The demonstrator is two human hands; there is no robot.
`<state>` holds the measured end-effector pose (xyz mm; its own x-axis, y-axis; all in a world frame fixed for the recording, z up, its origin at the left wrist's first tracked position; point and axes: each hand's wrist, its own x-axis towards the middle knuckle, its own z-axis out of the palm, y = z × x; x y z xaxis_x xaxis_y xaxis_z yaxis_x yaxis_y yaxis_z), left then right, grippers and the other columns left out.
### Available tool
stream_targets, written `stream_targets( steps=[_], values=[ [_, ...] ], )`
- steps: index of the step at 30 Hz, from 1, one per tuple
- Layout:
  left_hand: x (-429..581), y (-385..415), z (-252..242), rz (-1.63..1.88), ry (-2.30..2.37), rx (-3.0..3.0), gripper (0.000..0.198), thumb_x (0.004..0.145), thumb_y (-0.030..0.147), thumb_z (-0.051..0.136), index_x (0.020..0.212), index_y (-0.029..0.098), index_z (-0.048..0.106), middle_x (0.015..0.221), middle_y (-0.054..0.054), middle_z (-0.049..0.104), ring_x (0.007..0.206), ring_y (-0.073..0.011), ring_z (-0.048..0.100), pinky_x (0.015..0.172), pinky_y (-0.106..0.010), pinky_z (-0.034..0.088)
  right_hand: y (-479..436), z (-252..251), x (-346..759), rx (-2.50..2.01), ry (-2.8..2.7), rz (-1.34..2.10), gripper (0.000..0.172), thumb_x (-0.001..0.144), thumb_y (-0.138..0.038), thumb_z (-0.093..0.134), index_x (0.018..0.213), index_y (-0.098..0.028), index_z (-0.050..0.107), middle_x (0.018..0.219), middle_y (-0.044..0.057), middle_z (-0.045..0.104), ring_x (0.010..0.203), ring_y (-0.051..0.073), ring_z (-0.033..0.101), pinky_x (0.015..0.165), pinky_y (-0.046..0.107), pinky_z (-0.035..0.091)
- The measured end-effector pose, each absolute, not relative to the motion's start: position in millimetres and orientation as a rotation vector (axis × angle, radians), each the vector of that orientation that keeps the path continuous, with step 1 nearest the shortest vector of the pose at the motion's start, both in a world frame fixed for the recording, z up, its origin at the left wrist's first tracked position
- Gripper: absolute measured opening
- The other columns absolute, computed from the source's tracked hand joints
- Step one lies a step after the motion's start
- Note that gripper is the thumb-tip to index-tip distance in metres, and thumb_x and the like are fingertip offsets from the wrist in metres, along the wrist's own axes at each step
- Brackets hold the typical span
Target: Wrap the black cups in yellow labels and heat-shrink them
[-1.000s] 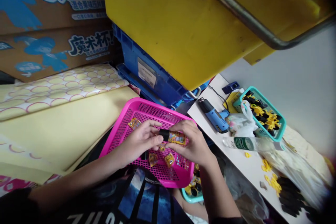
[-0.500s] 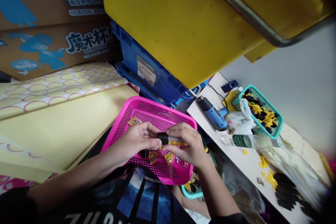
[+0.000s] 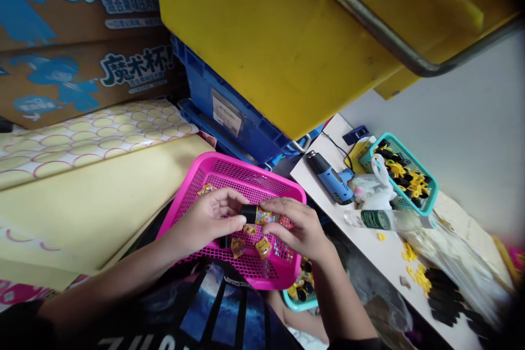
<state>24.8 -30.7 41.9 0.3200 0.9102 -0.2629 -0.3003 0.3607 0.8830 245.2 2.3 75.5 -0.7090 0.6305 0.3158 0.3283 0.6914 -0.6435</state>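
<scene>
My left hand point(image 3: 209, 219) grips a short black cylinder point(image 3: 249, 214) between thumb and fingers, above the pink basket point(image 3: 203, 161). A shiny yellow printed packet point(image 3: 267, 215) sits against the cylinder's right end; I cannot tell how far it reaches inside. My right hand point(image 3: 297, 224) has its fingers over the packet and its thumb below, closed round it. Several small yellow wrapped packets point(image 3: 263, 247) lie in the basket beneath my hands. Another black piece point(image 3: 225, 241) shows partly under my left hand.
A yellow crate point(image 3: 266, 38) overhangs a blue crate point(image 3: 241, 115) ahead. Cartons point(image 3: 86, 71) stand at left. On the white table point(image 3: 394, 268) at right are a blue heat gun point(image 3: 332, 178), a plastic bottle point(image 3: 375, 220), and a teal basket point(image 3: 432, 186) of black and yellow parts.
Both hands stay together above the basket, with the cylinder shifted slightly left. My right hand's fingers and thumb have spread a little, showing more of the basket beneath.
</scene>
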Motion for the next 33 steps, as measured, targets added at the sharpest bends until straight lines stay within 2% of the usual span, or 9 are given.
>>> stream_targets(
  steps=[2,5,9,14,21,26,29,31,33],
  values=[
    [25.6,-30.7,42.2,0.919,0.905,0.805,0.028,0.069,0.024,0.073,0.092,0.017,0.058,0.082,0.002,0.063,0.076,-0.0128,0.063,0.072,-0.029,0.052,1.9,80.2,244.4,-0.795,-2.415,0.739,0.032,0.09,-0.029,0.065,0.121,-0.02,0.058,0.111,0.007,0.069,0.102,0.018,0.064,0.09,0.037,0.052],
    [26.4,-30.5,45.0,0.92,0.924,0.816,0.027,0.069,0.024,0.073,0.092,0.017,0.059,0.082,0.002,0.063,0.075,-0.0117,0.062,0.071,-0.027,0.052,1.4,85.2,239.8,-0.86,-2.482,0.665,0.042,0.085,-0.035,0.071,0.121,-0.018,0.057,0.112,0.009,0.067,0.104,0.022,0.061,0.092,0.043,0.05],
    [26.4,-31.2,49.7,0.931,0.929,0.852,0.027,0.067,0.023,0.074,0.091,0.017,0.062,0.087,0.0,0.067,0.081,-0.0136,0.064,0.077,-0.029,0.053,1.6,83.7,234.5,-0.825,-2.485,0.632,0.033,0.084,-0.029,0.073,0.111,-0.018,0.059,0.095,0.005,0.068,0.091,0.018,0.062,0.081,0.037,0.051],
    [26.0,-33.7,49.5,0.88,0.964,0.833,0.029,0.063,0.024,0.078,0.088,0.017,0.065,0.088,-0.003,0.072,0.082,-0.0174,0.068,0.082,-0.037,0.055,0.0,78.9,233.5,-0.74,-2.446,0.647,0.033,0.085,-0.027,0.071,0.114,-0.018,0.059,0.095,0.006,0.068,0.093,0.018,0.063,0.083,0.037,0.051],
    [29.5,-38.5,47.8,0.847,0.986,0.803,0.027,0.063,0.024,0.078,0.086,0.017,0.066,0.078,-0.001,0.071,0.072,-0.0161,0.066,0.073,-0.034,0.057,-1.4,71.8,232.9,-0.68,-2.426,0.67,0.038,0.082,-0.028,0.075,0.114,-0.016,0.06,0.094,0.007,0.07,0.093,0.019,0.064,0.082,0.036,0.052],
    [27.6,-32.6,55.1,0.88,0.923,0.845,0.028,0.066,0.024,0.076,0.09,0.017,0.064,0.087,-0.002,0.07,0.081,-0.016,0.066,0.08,-0.034,0.055,-2.3,72.5,233.0,-0.713,-2.401,0.489,0.045,0.081,-0.038,0.075,0.118,-0.019,0.058,0.093,0.007,0.07,0.086,0.02,0.065,0.077,0.038,0.051],
    [25.5,-27.9,56.1,0.895,0.909,0.833,0.027,0.071,0.026,0.073,0.093,0.017,0.06,0.085,-0.001,0.067,0.077,-0.014,0.065,0.076,-0.031,0.054,-1.6,75.9,233.5,-0.832,-2.318,0.573,0.052,0.079,-0.044,0.075,0.121,-0.021,0.056,0.098,0.007,0.07,0.088,0.021,0.066,0.077,0.038,0.053],
    [24.8,-26.4,55.5,0.901,0.914,0.822,0.027,0.073,0.028,0.072,0.094,0.017,0.058,0.083,0.0,0.065,0.074,-0.0131,0.064,0.071,-0.029,0.053,-1.3,77.9,234.2,-0.9,-2.305,0.649,0.046,0.083,-0.04,0.073,0.122,-0.021,0.055,0.103,0.008,0.07,0.092,0.02,0.067,0.081,0.039,0.054],
    [25.0,-26.4,55.1,0.92,0.912,0.849,0.03,0.072,0.027,0.074,0.096,0.018,0.058,0.089,-0.001,0.065,0.079,-0.0141,0.064,0.073,-0.029,0.054,-1.5,78.8,235.4,-0.909,-2.32,0.674,0.039,0.087,-0.033,0.069,0.122,-0.021,0.056,0.105,0.008,0.07,0.094,0.02,0.067,0.084,0.039,0.055]
  ],
)
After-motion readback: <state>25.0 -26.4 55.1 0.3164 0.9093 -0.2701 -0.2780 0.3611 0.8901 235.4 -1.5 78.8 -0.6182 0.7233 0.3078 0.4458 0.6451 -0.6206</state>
